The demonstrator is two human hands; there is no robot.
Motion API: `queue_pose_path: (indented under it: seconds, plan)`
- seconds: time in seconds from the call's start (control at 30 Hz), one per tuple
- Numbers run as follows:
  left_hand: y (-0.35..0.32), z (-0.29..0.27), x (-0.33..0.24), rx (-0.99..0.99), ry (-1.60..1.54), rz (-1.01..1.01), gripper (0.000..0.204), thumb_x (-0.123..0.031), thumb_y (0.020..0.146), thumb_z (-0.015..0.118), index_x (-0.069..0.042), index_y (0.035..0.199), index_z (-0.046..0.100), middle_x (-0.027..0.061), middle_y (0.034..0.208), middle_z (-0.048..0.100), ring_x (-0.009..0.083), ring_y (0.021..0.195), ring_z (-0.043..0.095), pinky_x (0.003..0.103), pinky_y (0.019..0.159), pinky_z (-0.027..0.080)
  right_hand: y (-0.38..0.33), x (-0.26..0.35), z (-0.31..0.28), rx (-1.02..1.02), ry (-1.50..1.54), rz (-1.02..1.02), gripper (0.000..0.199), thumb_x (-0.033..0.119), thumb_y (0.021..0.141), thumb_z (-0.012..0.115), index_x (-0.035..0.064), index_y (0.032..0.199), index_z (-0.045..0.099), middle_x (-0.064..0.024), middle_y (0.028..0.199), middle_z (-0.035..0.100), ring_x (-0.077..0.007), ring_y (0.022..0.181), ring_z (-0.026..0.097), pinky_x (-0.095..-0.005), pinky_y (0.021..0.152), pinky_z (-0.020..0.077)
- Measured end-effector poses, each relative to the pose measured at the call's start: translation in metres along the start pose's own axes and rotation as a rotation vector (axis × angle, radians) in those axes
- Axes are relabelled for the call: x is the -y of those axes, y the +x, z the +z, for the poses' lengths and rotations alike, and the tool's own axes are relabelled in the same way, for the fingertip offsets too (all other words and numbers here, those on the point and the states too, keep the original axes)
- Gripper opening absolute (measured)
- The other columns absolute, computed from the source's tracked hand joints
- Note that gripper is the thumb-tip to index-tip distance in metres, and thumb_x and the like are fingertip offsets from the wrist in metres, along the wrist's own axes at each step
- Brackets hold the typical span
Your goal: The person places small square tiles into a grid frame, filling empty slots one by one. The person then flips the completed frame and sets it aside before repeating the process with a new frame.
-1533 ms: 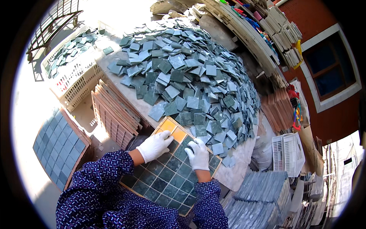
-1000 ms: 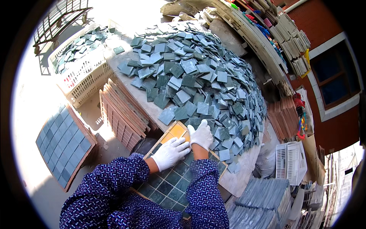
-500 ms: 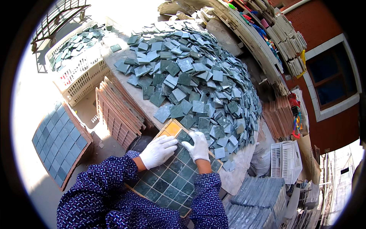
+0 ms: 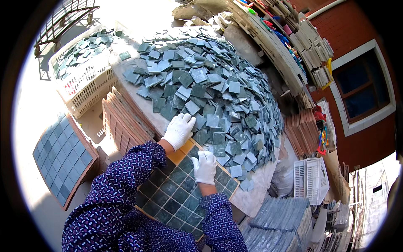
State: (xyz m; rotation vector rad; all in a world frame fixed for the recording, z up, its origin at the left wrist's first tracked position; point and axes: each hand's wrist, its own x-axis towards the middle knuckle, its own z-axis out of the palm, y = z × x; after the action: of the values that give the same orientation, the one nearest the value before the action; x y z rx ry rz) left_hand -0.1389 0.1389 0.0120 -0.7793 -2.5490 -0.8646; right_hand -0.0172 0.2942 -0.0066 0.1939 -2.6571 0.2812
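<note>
A big heap of loose grey-green square tiles (image 4: 218,88) covers a stone table (image 4: 145,113). In front of it lies an orange grid tray (image 4: 178,156), most of its cells filled with tiles. My left hand (image 4: 179,130), in a white glove, reaches over the tray's far corner and rests palm down on the heap's near edge. Whether it grips a tile is hidden. My right hand (image 4: 204,166), also gloved, presses flat on tiles in the tray's upper right part. Both sleeves are dark blue with a white pattern.
A white plastic crate (image 4: 84,80) of tiles stands at the left. Upright empty trays (image 4: 121,122) lean beside the table. A filled tray (image 4: 63,157) lies at the lower left. Stacked tile sheets (image 4: 281,220), a second white crate (image 4: 311,180) and a brick wall are at the right.
My left hand has moved from the tray up to the edge of the tile heap. My right hand has slid down a little onto the tray's tiles.
</note>
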Motion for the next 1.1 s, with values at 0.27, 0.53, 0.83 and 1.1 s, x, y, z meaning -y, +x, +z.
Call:
queue_pose_path:
  seconds: [0.27, 0.53, 0.83, 1.1]
  plan:
    - [-0.050, -0.057, 0.003, 0.429, -0.161, 0.253, 0.063, -0.024, 0.071, 0.078, -0.010, 0.126, 0.052, 0.0133, 0.120, 0.054, 0.0336, 0.114, 0.050, 0.043, 0.097, 0.043, 0.042, -0.022, -0.015, -0.211, -0.040, 0.325, 0.067, 0.032, 0.073, 0.079, 0.0049, 0.127, 0.051, -0.0168, 0.122, 0.054, -0.0349, 0.110, 0.055, -0.0419, 0.093, 0.0466]
    - [-0.095, -0.056, 0.019, 0.263, -0.166, 0.222, 0.057, -0.028, 0.066, 0.079, -0.009, 0.115, 0.057, 0.0106, 0.125, 0.051, 0.0327, 0.120, 0.046, 0.043, 0.098, 0.043, 0.074, -0.027, -0.015, 0.005, -0.137, 0.535, 0.059, 0.035, 0.071, 0.076, 0.0082, 0.118, 0.050, -0.0150, 0.121, 0.054, -0.0342, 0.104, 0.060, -0.0448, 0.085, 0.0501]
    - [-0.082, -0.058, 0.010, 0.290, -0.134, 0.202, 0.056, -0.022, 0.068, 0.077, -0.009, 0.119, 0.058, 0.0137, 0.131, 0.049, 0.0348, 0.121, 0.046, 0.043, 0.099, 0.043, 0.071, 0.013, -0.017, 0.430, 0.155, 0.233, 0.061, 0.030, 0.074, 0.077, 0.0069, 0.123, 0.051, -0.0186, 0.117, 0.059, -0.0370, 0.107, 0.058, -0.0436, 0.090, 0.0481]
    - [-0.120, -0.053, -0.010, 0.300, -0.073, 0.082, 0.078, -0.035, 0.080, 0.068, 0.001, 0.142, 0.037, 0.0200, 0.146, 0.038, 0.0356, 0.138, 0.034, 0.046, 0.113, 0.026, 0.050, 0.021, -0.001, 0.338, 0.210, 0.055, 0.046, 0.024, 0.074, 0.076, 0.0054, 0.114, 0.062, -0.0134, 0.116, 0.057, -0.0322, 0.108, 0.056, -0.0410, 0.094, 0.0453]
